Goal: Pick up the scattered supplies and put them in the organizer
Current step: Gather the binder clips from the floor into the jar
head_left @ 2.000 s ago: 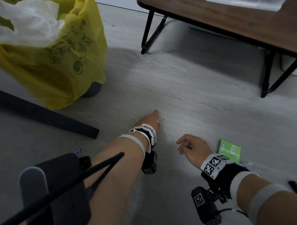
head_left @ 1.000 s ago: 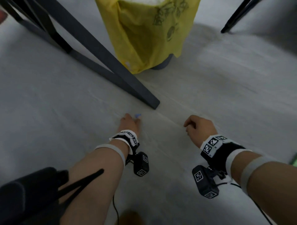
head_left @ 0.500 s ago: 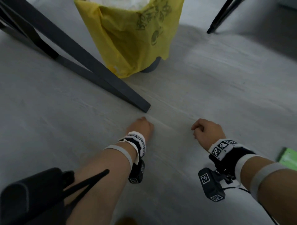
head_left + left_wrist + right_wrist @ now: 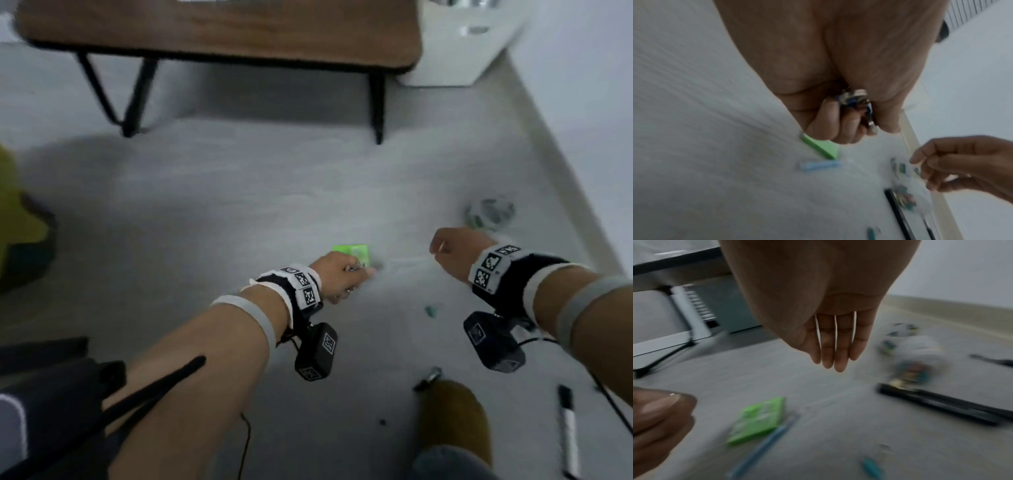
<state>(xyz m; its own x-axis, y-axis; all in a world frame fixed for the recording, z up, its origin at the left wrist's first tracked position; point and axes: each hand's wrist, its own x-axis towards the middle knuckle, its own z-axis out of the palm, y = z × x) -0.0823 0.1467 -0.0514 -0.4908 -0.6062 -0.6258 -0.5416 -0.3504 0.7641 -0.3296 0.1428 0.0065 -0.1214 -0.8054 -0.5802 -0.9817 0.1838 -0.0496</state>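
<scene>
My left hand (image 4: 354, 274) hovers low over the floor, its fingers (image 4: 840, 129) curled round a few small binder clips (image 4: 858, 102), blue and silver. Just beyond it lies a green sticky-note pad (image 4: 352, 253), and a pale blue pen (image 4: 764, 444) lies beside the pad. My right hand (image 4: 442, 247) hangs to the right with straight fingers (image 4: 835, 353) and holds nothing. A clear packet of coloured clips (image 4: 489, 213) lies past it. I cannot pick out an organizer in these blurred frames.
A teal clip (image 4: 431, 311), a small black clip (image 4: 426, 377) and a black marker (image 4: 567, 421) lie on the grey floor. A wooden table (image 4: 219, 34) on black legs and a white unit (image 4: 462, 44) stand at the back. A yellow bag (image 4: 13, 212) is at the left edge.
The view has swung right, from the yellow bag to the table. My left hand took a blue clip off the floor and moved over to the green pad. My right hand has uncurled.
</scene>
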